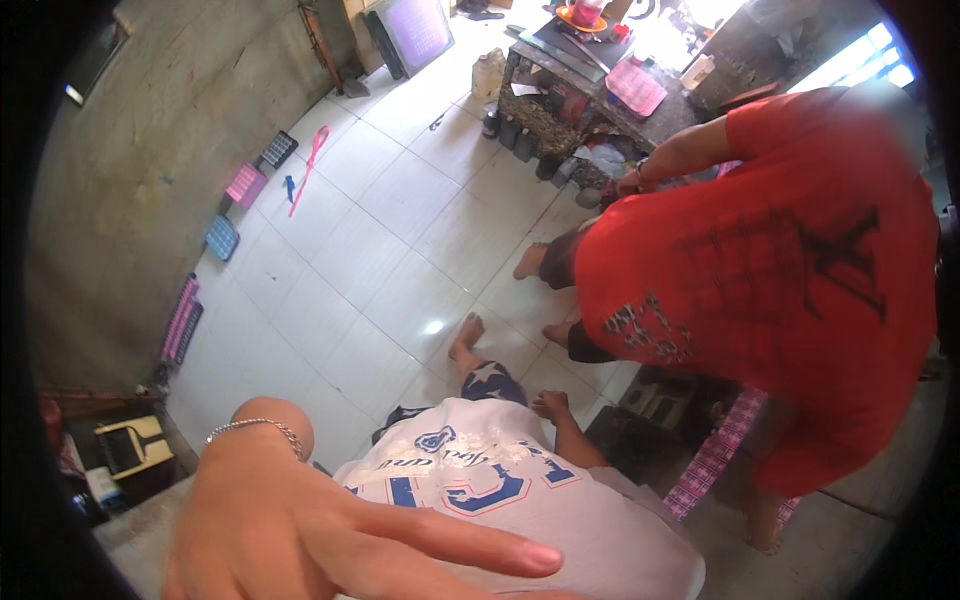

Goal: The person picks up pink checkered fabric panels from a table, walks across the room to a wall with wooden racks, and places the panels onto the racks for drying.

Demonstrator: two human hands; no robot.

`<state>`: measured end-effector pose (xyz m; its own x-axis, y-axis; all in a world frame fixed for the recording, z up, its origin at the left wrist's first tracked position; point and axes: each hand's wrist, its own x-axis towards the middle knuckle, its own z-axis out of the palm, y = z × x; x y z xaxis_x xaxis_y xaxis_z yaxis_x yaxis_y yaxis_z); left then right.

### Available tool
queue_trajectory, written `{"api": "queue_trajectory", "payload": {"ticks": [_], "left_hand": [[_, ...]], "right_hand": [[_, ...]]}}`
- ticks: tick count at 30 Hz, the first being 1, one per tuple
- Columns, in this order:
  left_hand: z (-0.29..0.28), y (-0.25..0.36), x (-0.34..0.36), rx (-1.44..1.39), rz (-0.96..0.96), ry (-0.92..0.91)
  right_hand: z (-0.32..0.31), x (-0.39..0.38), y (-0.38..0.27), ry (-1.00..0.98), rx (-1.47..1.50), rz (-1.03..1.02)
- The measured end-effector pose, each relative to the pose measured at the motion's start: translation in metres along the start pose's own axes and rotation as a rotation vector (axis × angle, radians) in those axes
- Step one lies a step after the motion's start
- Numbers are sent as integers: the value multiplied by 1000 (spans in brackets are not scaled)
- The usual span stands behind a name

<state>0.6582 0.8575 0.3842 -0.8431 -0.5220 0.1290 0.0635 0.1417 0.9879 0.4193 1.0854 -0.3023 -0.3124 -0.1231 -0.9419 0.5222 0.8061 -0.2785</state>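
Fingers (455,537) of left hand (250,510): outstretched, slightly spread, in front of grey shirt (590,530) | right hand (549,404): near star-print shorts (490,382), fingers too small to tell | pink-white patterned strip (714,458): right of shirt, near co-worker in red (740,250) | pink strap (301,190), blue checked basket (223,238): left edge of floor (400,270)

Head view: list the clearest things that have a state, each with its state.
Bare left hand: raised near the camera, visible fingers extended
Silver chain bracelet: worn around that wrist
Bare right hand: too small to tell its grip
Thin pink looped strip: lying on white tiled floor
Pale translucent plastic jug: standing upright
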Motion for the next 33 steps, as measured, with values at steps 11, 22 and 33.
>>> {"api": "queue_trajectory", "payload": {"ticks": [11,22,33], "left_hand": [[-141,-85,116,-492,303,-599],[-282,-146,252,-407,422,-544],[-452,-171,396,-376,441,-671]], "right_hand": [[69,10,-238,-210,-218,-283],[129,70,-348,-130,-584,-441],[261,73,-455,67,-336,-547]]}}
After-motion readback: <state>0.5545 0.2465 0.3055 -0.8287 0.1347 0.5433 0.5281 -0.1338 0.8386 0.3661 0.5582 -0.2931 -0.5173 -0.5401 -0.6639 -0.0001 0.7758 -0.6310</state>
